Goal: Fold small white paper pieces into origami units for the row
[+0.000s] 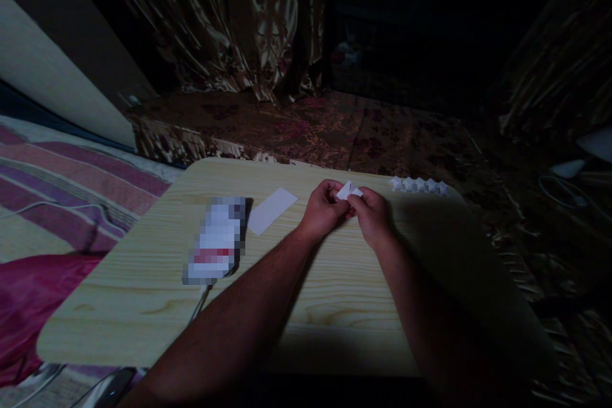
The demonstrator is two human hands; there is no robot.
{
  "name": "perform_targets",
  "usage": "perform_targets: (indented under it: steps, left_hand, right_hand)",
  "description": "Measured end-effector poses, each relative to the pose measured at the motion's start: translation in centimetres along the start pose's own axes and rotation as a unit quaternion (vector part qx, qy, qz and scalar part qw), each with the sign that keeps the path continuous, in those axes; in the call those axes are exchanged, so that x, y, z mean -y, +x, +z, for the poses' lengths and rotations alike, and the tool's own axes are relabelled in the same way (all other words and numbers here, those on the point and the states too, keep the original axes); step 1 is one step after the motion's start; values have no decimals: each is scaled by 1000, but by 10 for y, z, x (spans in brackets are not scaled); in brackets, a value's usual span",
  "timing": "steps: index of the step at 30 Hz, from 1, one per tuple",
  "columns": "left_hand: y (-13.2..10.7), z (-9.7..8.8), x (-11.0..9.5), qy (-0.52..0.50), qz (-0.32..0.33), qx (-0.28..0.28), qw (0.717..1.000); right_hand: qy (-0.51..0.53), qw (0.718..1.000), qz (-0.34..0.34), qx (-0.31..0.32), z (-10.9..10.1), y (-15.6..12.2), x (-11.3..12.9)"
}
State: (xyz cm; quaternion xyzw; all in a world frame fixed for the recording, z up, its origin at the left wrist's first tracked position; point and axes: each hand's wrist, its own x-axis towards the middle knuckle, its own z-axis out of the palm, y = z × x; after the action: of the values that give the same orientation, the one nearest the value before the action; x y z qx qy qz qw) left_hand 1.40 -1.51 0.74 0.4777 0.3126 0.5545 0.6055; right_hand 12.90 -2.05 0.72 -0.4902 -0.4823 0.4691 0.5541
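Note:
Over the far middle of a light wooden table (pixel 143 306), both my hands pinch a small folded piece of white paper (pixel 348 190). My left hand (pixel 322 209) grips its left side with curled fingers. My right hand (pixel 371 215) holds the right side between thumb and fingertips. A flat white paper strip (pixel 271 210) lies on the table just left of my left hand. Several small white folded paper stars (pixel 419 185) sit in a row along the far edge, right of my hands.
A phone-like device with a blurred screen (pixel 217 241) lies at the table's left with a cable running off the near edge. Striped bedding (pixel 57 185) and red cloth (pixel 33 306) lie left. Patterned fabric and a curtain (pixel 224 19) are behind, dark.

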Motion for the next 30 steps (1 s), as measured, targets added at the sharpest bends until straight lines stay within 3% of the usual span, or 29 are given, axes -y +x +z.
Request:
perform_targets:
  steps: [18,30]
  left_hand:
    - [11,1,10,-20,-7,21,1000]
    - [14,-1,16,-36,3,22,999]
  right_hand:
    - [2,1000,1,-30,-4,9,-15]
    - [-4,999,8,-36,-4,9,-10]
